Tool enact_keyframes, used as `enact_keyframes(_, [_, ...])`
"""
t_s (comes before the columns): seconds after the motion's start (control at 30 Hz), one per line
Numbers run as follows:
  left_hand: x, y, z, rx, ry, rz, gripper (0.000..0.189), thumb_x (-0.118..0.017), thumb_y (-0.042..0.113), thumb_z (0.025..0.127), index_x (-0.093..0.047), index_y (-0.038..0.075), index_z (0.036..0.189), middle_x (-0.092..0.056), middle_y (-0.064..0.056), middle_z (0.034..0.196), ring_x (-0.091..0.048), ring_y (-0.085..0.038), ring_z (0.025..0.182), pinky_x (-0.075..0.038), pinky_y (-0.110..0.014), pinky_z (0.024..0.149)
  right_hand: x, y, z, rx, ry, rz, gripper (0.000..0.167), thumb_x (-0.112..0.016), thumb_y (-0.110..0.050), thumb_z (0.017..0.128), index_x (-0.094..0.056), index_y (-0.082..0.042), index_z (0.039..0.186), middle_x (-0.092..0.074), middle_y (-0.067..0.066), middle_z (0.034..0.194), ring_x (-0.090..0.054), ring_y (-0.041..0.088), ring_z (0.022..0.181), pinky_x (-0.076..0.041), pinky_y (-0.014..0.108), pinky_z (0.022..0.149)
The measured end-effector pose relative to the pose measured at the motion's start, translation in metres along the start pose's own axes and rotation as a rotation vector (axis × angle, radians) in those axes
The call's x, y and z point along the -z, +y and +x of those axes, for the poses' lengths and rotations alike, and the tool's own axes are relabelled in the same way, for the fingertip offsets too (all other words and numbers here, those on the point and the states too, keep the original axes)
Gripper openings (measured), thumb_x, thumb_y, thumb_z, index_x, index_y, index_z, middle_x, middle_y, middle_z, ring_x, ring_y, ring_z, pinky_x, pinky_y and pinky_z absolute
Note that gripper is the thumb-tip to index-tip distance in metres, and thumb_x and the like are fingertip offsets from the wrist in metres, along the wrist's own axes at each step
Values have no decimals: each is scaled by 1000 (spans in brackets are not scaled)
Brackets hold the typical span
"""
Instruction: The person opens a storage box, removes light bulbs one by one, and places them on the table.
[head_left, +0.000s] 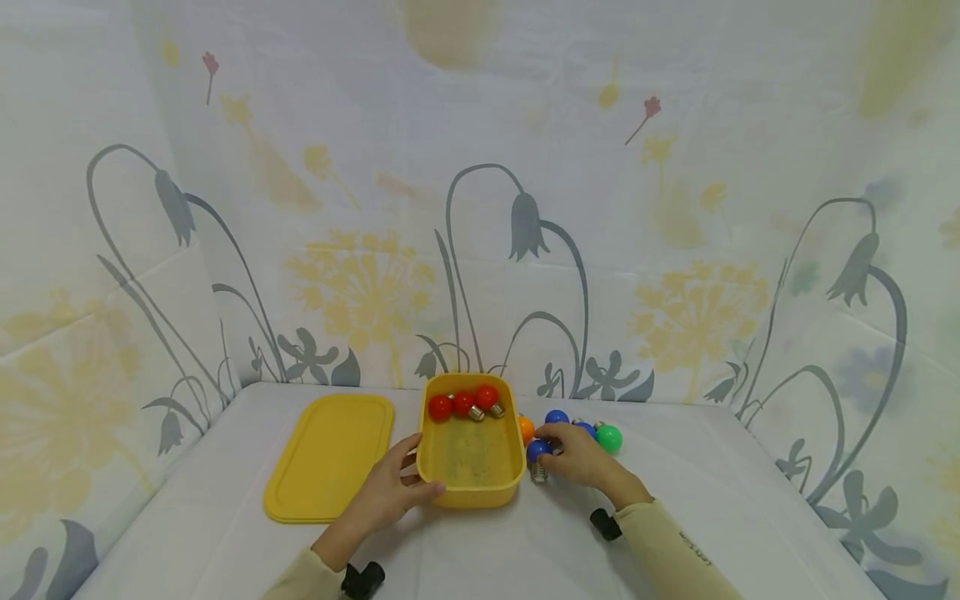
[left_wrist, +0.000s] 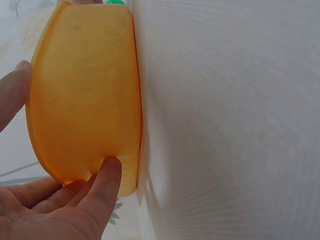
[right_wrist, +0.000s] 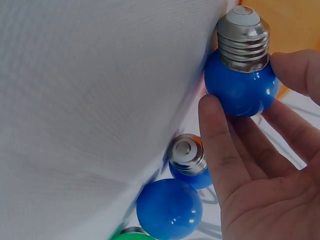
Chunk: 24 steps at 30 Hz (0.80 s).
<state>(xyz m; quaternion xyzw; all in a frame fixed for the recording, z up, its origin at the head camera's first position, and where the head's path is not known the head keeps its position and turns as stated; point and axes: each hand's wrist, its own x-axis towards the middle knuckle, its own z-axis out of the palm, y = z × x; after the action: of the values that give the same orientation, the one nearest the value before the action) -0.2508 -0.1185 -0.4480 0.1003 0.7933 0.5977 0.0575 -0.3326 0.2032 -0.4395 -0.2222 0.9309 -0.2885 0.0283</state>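
Bulb [head_left: 538,451], blue one, at 3 o'clock of the tub [head_left: 472,498] is pinched in the right hand [head_left: 579,455], so go easy imo, and let the left hand [head_left: 392,485], gripping at 8 o'clock, steady the tub.

Light soft & even, faint shadows, w/ sm. glints on held blue bulb [right_wrist: 239,89].
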Motion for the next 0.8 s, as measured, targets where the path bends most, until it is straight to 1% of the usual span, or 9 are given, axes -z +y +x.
enact_keyframes(0.13, [0, -1, 0, -5, 0, -9, 95, -79, 27, 79, -21, -3, 149, -32, -30, 145, -49, -43, 122, -51, -39, 91, 4, -2, -1, 6, 12, -2, 37, -69, -18, 86, -63, -6, 121, -64, 3, 112, -59, 20, 98, -54, 40, 85])
enact_keyframes(0.3, [0, -1, 0, -5, 1, -10, 95, -79, 26, 79, -21, -3, 149, -32, -30, 145, -49, -43, 123, -51, -39, 91, 13, -7, 2, 50, 31, 3, 38, -68, -20, 87, -62, -2, 120, -63, 9, 110, -59, 25, 100, -53, 42, 86])
enact_keyframes(0.4, [0, -1, 0, -2, 1, -7, 95, -79, 27, 79, -21, -3, 149, -32, -30, 146, -48, -42, 123, -51, -39, 91, 19, -13, 6, 74, 43, 14, 38, -68, -18, 87, -61, -1, 120, -62, 13, 113, -59, 28, 101, -53, 42, 87])
enact_keyframes(0.53, [-1, -1, 0, 0, 4, -2, 95, -79, 27, 79, -22, -3, 149, -33, -29, 146, -49, -42, 123, -51, -39, 92, 25, -22, 14, 103, 60, 10, 36, -67, -18, 88, -62, -3, 120, -62, 12, 116, -60, 27, 103, -53, 41, 89])
enact_keyframes(0.7, [0, -1, 0, -1, 10, 14, 95, -79, 28, 79, -22, -2, 148, -33, -28, 145, -50, -41, 122, -51, -40, 92, 33, -39, 25, 100, 63, 28, 37, -66, -23, 90, -61, -7, 122, -62, 7, 119, -60, 28, 106, -53, 41, 89])
enact_keyframes(0.8, [0, 0, 0, 2, 11, 16, 95, -79, 28, 79, -23, -2, 148, -34, -28, 146, -50, -41, 122, -51, -40, 92, 36, -51, 31, 107, 63, 22, 37, -66, -24, 90, -61, -8, 123, -61, 9, 122, -60, 27, 107, -52, 41, 90])
